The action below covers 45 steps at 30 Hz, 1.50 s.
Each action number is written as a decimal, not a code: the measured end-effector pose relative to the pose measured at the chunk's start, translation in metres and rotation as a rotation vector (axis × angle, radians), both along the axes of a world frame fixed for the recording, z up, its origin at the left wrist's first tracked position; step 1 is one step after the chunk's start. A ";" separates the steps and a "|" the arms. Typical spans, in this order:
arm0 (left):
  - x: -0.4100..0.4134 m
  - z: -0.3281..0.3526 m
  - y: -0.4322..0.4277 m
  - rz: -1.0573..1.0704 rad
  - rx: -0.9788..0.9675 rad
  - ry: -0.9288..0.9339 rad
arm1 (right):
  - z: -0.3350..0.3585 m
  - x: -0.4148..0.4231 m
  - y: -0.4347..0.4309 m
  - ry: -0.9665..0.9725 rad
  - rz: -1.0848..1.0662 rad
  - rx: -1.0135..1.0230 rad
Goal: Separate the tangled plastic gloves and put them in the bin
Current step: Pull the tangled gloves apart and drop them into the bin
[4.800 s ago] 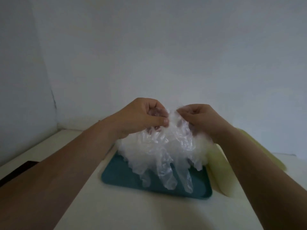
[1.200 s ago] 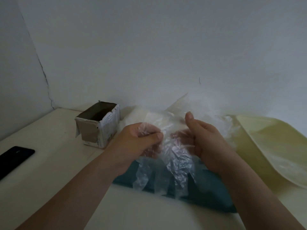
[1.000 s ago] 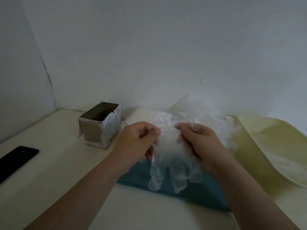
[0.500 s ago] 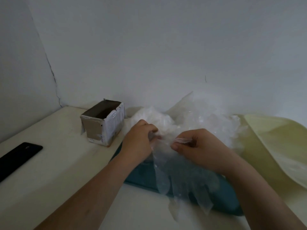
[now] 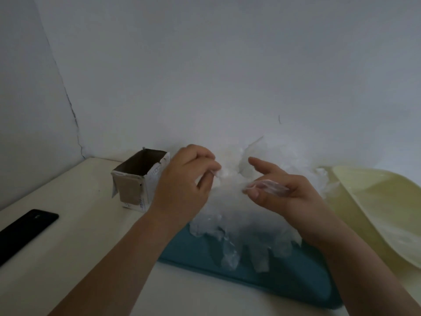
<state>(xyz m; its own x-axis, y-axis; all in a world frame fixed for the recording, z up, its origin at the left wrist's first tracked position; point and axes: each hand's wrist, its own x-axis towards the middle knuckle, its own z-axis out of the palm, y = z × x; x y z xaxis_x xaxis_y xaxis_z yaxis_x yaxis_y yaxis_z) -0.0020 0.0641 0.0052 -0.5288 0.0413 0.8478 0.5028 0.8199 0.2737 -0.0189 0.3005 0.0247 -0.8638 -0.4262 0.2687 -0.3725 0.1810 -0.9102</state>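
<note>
Plastic gloves [image 5: 237,215] lay in a big, see-through, crumpled heap in the middle of the table [image 5: 68,270], and you had both hands in the heap. Far on the left, a black phone [image 5: 25,231] lay flat on the table, well away from the heap. Next came a small cardboard box [image 5: 136,190] with its top open, standing near the wall [image 5: 205,65] just beside your left hand. I could not see what was inside the box. Your left hand [image 5: 182,185] was held up over the left side of the heap. Its fingers were curled in, and the thumb and fingertips pinched a small white bit of glove. The heap rose up behind and between your hands, and some glove fingers hung down over the near side. The gloves sat on a blue-green tray [image 5: 284,277], which lay flat on the table under your arms. Your right hand [image 5: 287,195] was on the right side of the heap, close to your left hand but not touching it. Its first finger stuck out straight toward your left hand. The thumb and the other curled fingers pinched a thin, clear bit of glove. Far on the right was a pale yellow tray [image 5: 376,201], tipped up at a slant, just beside the heap. Something whitish showed on its lower part, but I could not tell what it was.
</note>
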 end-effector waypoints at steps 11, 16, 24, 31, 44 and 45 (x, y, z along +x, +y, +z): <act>0.008 -0.018 0.029 -0.312 -0.090 -0.123 | -0.009 0.002 -0.007 -0.248 0.076 -0.313; 0.010 -0.008 0.021 -0.164 0.490 -0.271 | -0.007 0.001 0.004 -0.128 0.073 -0.236; 0.008 -0.002 0.017 -0.727 1.022 -0.953 | -0.013 0.000 0.004 -0.167 0.148 -0.335; 0.002 0.001 0.001 -0.491 1.029 -0.799 | -0.018 -0.005 0.005 -0.212 0.094 -0.271; 0.016 0.024 -0.006 -0.099 0.902 -0.404 | 0.020 0.013 0.002 0.004 -0.108 -0.023; 0.018 0.025 -0.001 -0.144 0.898 -0.462 | 0.023 0.016 0.002 0.020 -0.118 -0.012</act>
<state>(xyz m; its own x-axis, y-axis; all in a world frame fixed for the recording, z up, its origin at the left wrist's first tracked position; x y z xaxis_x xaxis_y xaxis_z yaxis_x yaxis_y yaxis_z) 0.0155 0.0626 0.0298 -0.8524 -0.4204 0.3109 0.2698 0.1558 0.9502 -0.0033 0.3028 0.0479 -0.9022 -0.3187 0.2906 -0.3671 0.2137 -0.9053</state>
